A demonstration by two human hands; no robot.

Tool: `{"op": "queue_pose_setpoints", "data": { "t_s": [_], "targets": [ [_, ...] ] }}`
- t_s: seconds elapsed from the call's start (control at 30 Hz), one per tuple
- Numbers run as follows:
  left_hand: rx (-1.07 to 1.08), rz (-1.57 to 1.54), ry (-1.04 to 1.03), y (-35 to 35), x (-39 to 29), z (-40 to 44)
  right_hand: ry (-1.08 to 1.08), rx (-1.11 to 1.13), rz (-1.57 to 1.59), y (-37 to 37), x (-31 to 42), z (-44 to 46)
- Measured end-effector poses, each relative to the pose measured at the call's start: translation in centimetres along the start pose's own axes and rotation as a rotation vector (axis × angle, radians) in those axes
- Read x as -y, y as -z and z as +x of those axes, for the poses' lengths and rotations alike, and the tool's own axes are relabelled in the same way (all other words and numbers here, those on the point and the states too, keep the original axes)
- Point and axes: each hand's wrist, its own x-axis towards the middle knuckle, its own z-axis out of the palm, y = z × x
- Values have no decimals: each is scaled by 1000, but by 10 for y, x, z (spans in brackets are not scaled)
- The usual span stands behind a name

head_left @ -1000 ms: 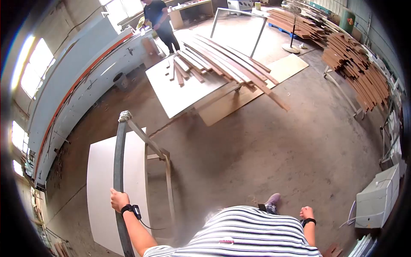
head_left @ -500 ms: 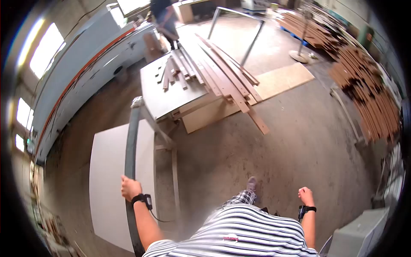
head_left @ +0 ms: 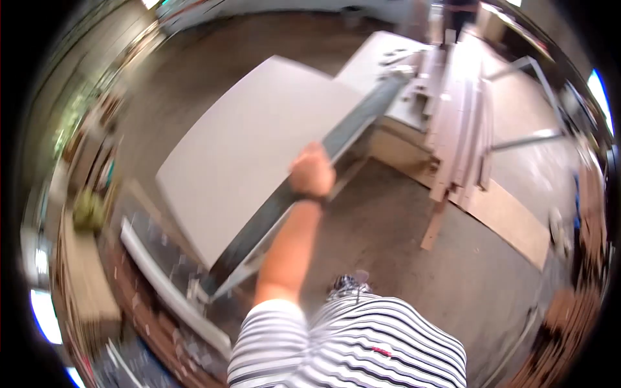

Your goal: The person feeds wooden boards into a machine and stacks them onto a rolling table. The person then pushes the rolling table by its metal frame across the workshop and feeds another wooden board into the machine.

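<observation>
My view has swung: the bar point(head_left: 268, 215), near upright at left before, now slants across mid-frame, the board point(head_left: 259, 139) to its upper left. I see the left hand point(head_left: 312, 171) gripping it; the right has left frame, state unknown, so one hand visibly steadies it.

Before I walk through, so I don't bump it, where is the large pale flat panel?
In the head view, the panel is left of centre, just beyond the long dark grey bar under the person's left hand.
</observation>
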Motion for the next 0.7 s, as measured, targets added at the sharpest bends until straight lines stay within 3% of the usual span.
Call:
{"op": "queue_pose_setpoints", "data": {
  "t_s": [0.17, 0.2, 0.27, 0.33, 0.47, 0.57, 0.63, 0.7],
  "targets": [
    [-112, 233, 50, -12, -64, -57, 99, 113, -253, 117, -9, 97],
    [-138, 266, 39, -7, -73, -60, -44, 100, 35, 127, 51, 82],
    [-155, 272, 54, -2, -94, -80, 8, 245, 81, 166, 59, 106],
    [-163, 277, 52, 1, -111, -102, 36, 211, 160, 185, 74, 116],
    [-154, 304, 56, 18, -138, -145, 73, 192, 61, 199, 86, 107],
    [-170, 292, 26, 22, -151, -176, 73, 199, -6, 183, 52, 102],
    [-40, -25, 83, 39, -152, -202, 96, 211, -106, 179, 38, 76],
    [10, 22, 33, 61, -164, -218, 84, 206, -128, 171, 22, 35]
  ]
}}
